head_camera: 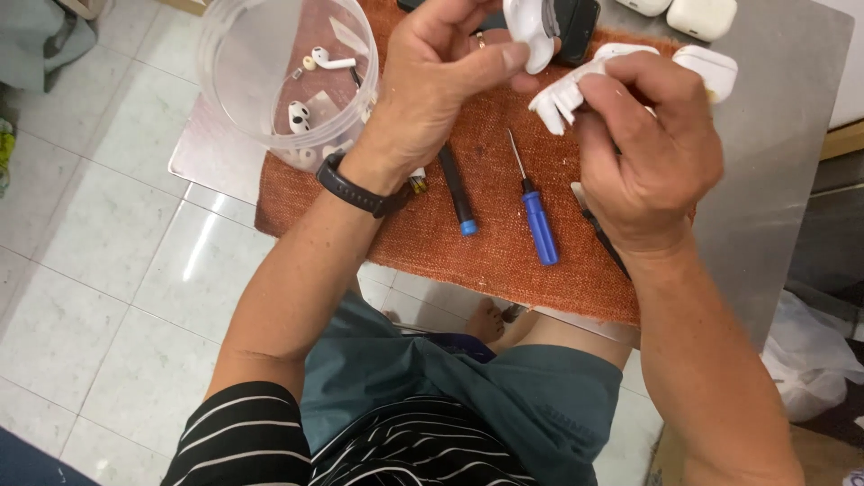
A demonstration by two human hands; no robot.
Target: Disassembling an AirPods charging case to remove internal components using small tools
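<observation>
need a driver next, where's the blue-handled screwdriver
In the head view, the small blue-handled screwdriver lies on the orange woven cloth, just below and between the hands, with a black blue-tipped tool to its left.

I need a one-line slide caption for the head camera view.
Left hand holds a white earbud-case shell, right hand its white insert, above screwdrivers on an orange cloth.
</observation>
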